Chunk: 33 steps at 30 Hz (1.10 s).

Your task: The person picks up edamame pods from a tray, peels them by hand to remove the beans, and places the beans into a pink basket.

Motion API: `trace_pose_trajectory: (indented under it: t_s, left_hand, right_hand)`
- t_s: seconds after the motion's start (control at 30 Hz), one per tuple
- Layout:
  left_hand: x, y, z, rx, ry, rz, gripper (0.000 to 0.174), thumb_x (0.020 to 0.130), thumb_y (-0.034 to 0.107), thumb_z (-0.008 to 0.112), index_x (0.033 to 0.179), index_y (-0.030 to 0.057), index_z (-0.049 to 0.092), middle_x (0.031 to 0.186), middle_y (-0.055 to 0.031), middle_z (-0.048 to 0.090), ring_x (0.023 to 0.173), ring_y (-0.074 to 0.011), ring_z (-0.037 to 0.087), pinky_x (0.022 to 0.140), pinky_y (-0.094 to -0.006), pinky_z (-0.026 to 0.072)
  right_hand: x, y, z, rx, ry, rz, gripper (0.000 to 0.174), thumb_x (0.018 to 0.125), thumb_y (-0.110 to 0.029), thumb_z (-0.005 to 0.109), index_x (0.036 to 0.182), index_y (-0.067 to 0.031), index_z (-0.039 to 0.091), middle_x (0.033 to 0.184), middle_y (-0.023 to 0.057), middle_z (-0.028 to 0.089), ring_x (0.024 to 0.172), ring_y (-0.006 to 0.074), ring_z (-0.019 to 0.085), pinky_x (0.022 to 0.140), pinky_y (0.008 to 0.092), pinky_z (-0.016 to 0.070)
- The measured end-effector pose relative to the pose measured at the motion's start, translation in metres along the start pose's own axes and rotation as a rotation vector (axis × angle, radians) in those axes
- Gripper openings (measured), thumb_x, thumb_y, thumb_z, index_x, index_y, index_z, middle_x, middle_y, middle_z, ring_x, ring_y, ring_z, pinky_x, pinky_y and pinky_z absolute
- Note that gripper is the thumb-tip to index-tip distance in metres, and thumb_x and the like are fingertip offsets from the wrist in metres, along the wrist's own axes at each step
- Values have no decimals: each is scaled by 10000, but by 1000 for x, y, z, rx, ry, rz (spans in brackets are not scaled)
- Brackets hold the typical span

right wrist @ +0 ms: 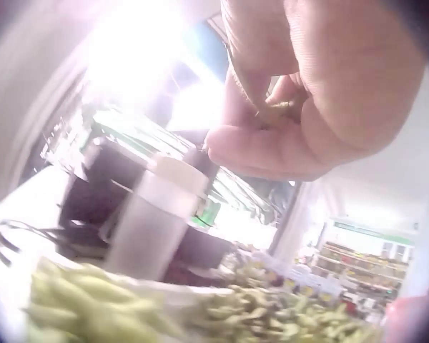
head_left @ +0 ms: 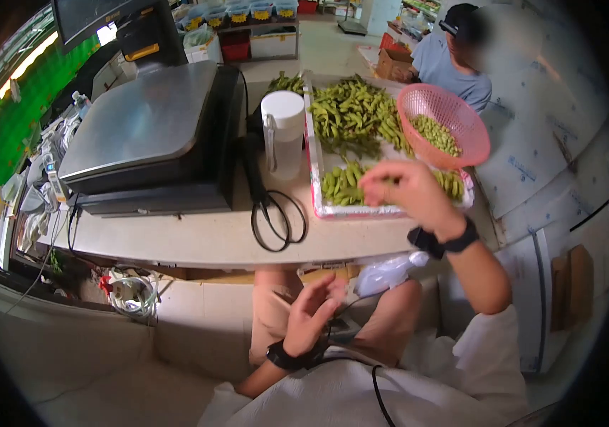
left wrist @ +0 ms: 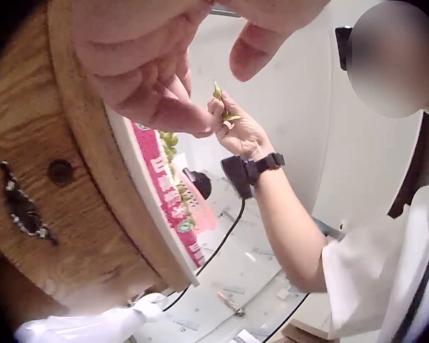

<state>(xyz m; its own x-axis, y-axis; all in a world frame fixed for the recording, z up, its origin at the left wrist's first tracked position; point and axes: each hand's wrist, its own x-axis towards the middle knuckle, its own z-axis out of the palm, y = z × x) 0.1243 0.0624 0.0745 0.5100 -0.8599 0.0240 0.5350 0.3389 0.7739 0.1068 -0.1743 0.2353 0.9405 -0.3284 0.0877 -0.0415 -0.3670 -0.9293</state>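
My right hand [head_left: 418, 193] is raised above the near edge of a shallow white tray [head_left: 314, 191] on the table. Curled fingers and thumb pinch a green soybean pod [left wrist: 227, 114], seen best in the left wrist view. Pods fill the tray in two groups: a larger heap of soybean pods [head_left: 351, 110] behind and plumper pods [head_left: 339, 186] along the front. On the tray's far right corner rests a pink colander [head_left: 479, 139] with shelled green beans [head_left: 432, 134]. Over my lap, my left hand [head_left: 310, 313] has relaxed fingers, the thumb apart, and nothing in it.
Left of the tray stands a white-capped bottle [head_left: 283, 146], beside a looped black cable [head_left: 276, 238]. A large weighing scale [head_left: 148, 121] takes up the table's left side. A plastic bag [head_left: 383, 276] lies below the table edge. Another person [head_left: 454, 67] sits beyond the colander.
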Motion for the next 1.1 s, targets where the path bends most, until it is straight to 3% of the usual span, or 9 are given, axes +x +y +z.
trace_pose_trajectory:
  t_s: [0.2, 0.47, 0.63, 0.8, 0.83, 0.87, 0.93, 0.97, 1.1]
  left_hand:
    - [12, -7, 52, -229, -58, 255, 704, 870, 333, 582, 1386, 3, 235, 1407, -147, 306, 1293, -245, 320, 1054, -397, 277]
    - [-13, -23, 88, -466, 82, 22, 428, 999, 303, 255, 1267, 5, 405, 1281, -159, 466, 1206, -271, 426, 1037, -384, 328]
    - [-28, -36, 80, -679, -55, -277, 430, 987, 359, 302, 1188, 17, 467, 1264, -106, 482, 1180, -203, 449, 1013, -324, 354]
    - [-38, -47, 73, -789, 6, -235, 319, 976, 326, 372, 1009, 43, 515, 1072, -82, 560, 1073, -208, 512, 968, -336, 398]
    - [-39, -48, 70, -863, -2, -174, 290, 972, 313, 395, 934, 55, 522, 993, -70, 578, 1027, -210, 533, 944, -337, 420]
    - [-44, -49, 68, -785, 242, -244, 270, 968, 302, 415, 846, 80, 506, 829, -28, 545, 882, -171, 545, 802, -282, 467]
    - [-50, -49, 53, -841, 89, -274, 250, 967, 341, 412, 846, 129, 468, 752, 3, 467, 751, -111, 491, 635, -229, 433]
    - [-55, -52, 51, -725, 180, -309, 256, 963, 345, 426, 829, 130, 463, 706, 27, 417, 636, -80, 422, 530, -204, 339]
    - [-78, -50, 57, -228, 3, -475, 232, 937, 294, 505, 821, 94, 491, 686, 46, 457, 547, -42, 377, 470, -175, 291]
  right_hand:
    - [-101, 13, 75, 323, -3, 48, 145, 819, 4, 607, 962, 9, 629, 918, 78, 610, 785, 124, 600, 675, 239, 482]
    - [-172, 37, 114, -275, 344, -220, 279, 788, -66, 617, 1050, -22, 533, 963, 150, 566, 903, 332, 570, 748, 347, 484]
    - [-204, 32, 126, -479, 410, -170, 432, 768, -89, 631, 1155, -51, 444, 1069, 161, 491, 972, 351, 548, 744, 398, 502]
    - [-228, 34, 136, -540, 535, -180, 476, 762, -101, 646, 1185, -41, 437, 1084, 170, 478, 944, 331, 557, 661, 366, 503]
    - [-236, 33, 135, -447, 527, -133, 487, 770, -102, 646, 1202, -37, 431, 1086, 155, 477, 879, 276, 560, 623, 317, 481]
    - [-245, 32, 132, -355, 519, -86, 497, 778, -103, 645, 1219, -33, 426, 1088, 140, 476, 813, 221, 564, 584, 267, 460]
    - [-258, 44, 136, 225, 525, -40, 384, 866, -86, 545, 1218, -4, 415, 1007, 78, 462, 646, 64, 423, 542, 174, 362]
    - [-262, 50, 136, 485, 533, -1, 342, 895, -106, 489, 1213, -6, 412, 996, 71, 455, 634, 69, 412, 545, 182, 358]
    - [-263, 66, 142, 1077, 634, 14, 301, 950, -172, 348, 1202, -17, 404, 990, 57, 434, 642, 73, 395, 599, 202, 357]
